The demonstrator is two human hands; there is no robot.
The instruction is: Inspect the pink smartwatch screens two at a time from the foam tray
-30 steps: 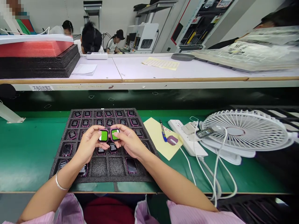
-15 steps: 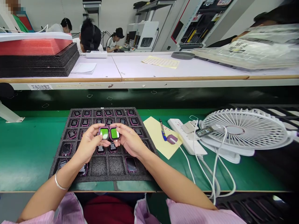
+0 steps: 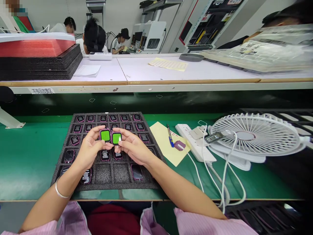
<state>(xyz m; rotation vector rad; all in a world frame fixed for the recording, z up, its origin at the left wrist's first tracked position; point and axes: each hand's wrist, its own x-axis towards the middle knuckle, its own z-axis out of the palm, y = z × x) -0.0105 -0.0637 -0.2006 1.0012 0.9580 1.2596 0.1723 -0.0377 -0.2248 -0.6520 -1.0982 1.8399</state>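
While both forearms reach in from the near table edge over pink sleeves, a bangle on the left wrist, each hand holds one smartwatch body above the foam tray (image 3: 62, 166).

Left hand (image 3: 88, 151): grip closed on the left watch (image 3: 105, 135), pinched by its purple rim, screen lit green and tilted up toward the wearer, probably so the display can be read.

Right hand (image 3: 133, 148): grip closed on the right watch (image 3: 116, 138), held the same way; thumb near the lower edge. The two watches sit side by side, touching or nearly so, just clear of the tray.

Foam tray: black, gridded pockets; most hold purple-rimmed watches face up, some near pockets empty.

Right of tray: yellow sheet (image 3: 163, 143), blue pen (image 3: 169, 134), white power strip (image 3: 195, 143), white fan (image 3: 254, 138) with trailing cables.

Beyond: raised white shelf with stacked black foam (image 3: 41, 67); other people seated at machines, well apart.
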